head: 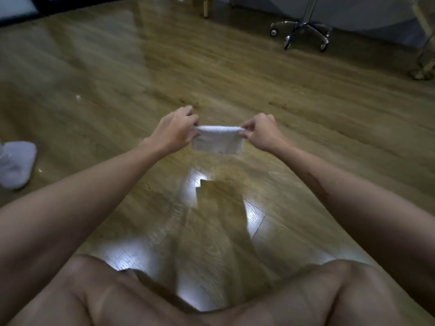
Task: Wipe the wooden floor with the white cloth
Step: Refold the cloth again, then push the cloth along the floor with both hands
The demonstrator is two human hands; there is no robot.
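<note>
A white shoe lies well left of the fingers. The left hand pinches one top corner of the white cloth; the right hand pinches the other, so the cloth hangs stretched between the fingers above the wooden floor, probably being folded or squared before wiping. A chair base stands far beyond, to the right.

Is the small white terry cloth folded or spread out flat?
Folded: the white terry cloth hangs as a thick, narrow band, pinched at its top corners by the left hand and right hand.
</note>
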